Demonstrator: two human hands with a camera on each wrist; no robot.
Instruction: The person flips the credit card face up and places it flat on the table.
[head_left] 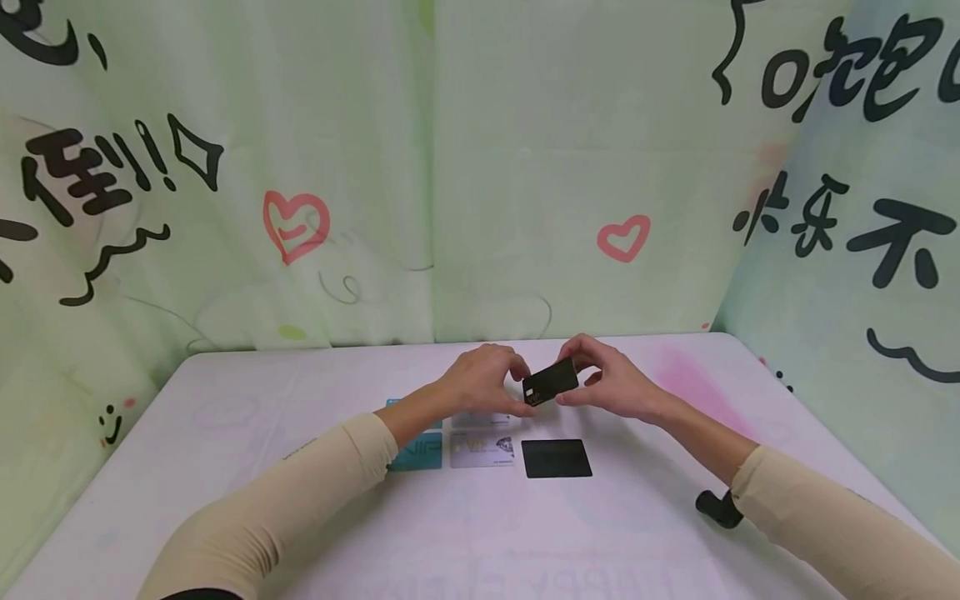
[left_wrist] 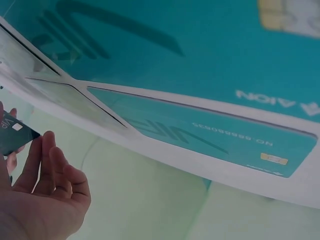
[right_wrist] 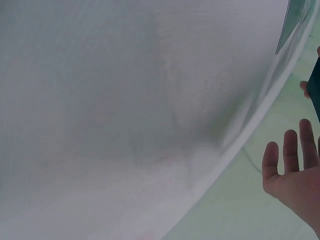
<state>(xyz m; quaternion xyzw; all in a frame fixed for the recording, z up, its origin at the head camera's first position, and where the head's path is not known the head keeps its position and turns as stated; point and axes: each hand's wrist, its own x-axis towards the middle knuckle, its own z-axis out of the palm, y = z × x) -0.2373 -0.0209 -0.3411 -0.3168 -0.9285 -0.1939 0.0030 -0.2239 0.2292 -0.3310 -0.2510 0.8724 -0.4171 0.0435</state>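
Observation:
Over the table, both hands meet at a black card [head_left: 551,382] with a small pale chip, held tilted. My left hand [head_left: 487,379] pinches its left end between thumb and fingers. At the opposite end, my right hand [head_left: 618,385] holds it with thumb and fingertips. The left wrist view shows VIP lettering on this card [left_wrist: 16,134], and the left fingertips right at its corner. Below the hands lie another black card [head_left: 557,458], a silver VIP card [head_left: 482,449] and a teal card [head_left: 416,452]. Behind them, a second silver card [head_left: 480,420] and second teal card are partly hidden by the left hand and wrist.
A pale cloth covers the table [head_left: 645,533]. Printed curtains [head_left: 510,167] hang along its back and sides. Beside the right cuff is a short black rounded piece [head_left: 718,509].

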